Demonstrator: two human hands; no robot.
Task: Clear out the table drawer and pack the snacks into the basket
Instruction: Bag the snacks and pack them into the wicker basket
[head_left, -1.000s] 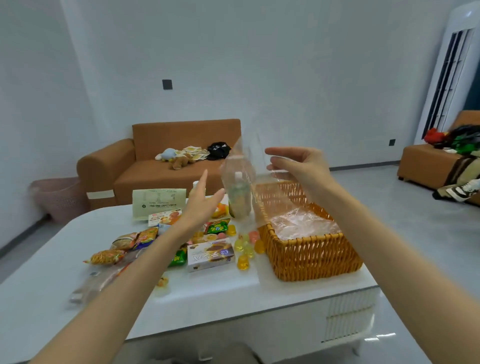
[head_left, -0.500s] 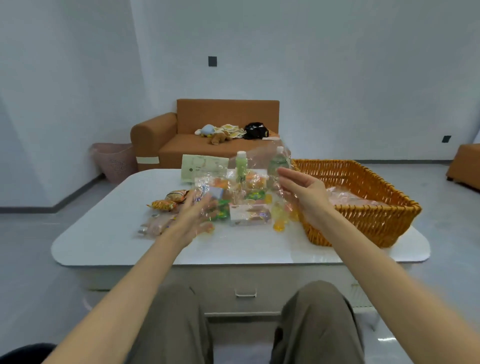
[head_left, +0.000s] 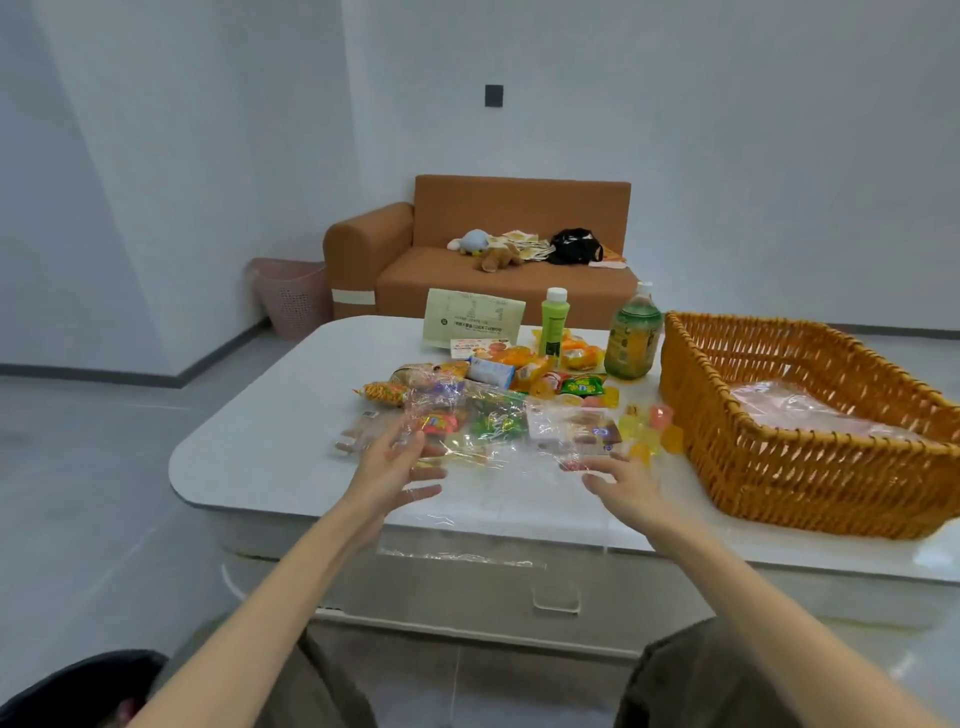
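Snacks (head_left: 498, 395) are piled mid-frame on the white table (head_left: 270, 441), just left of the basket (head_left: 810, 467) at right. Honestly, the print on the packets and the card (head_left: 472, 317) is too blurry to read. My left hand (head_left: 395, 467) and right hand (head_left: 621, 480) reach forward, fingers spread and loose, with clear plastic (head_left: 498, 452) crinkled between them.

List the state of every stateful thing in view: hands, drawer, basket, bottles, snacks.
left hand, open, fingers spread at the clear plastic film
right hand, open, fingers spread
clear plastic film, crumpled, loose between the hands
table drawer, shut
wicker basket, upright, only plastic wrap showing inside
green bottle, upright, capped
tea bottle, upright, capped
snacks, loose on the tabletop, outside the basket
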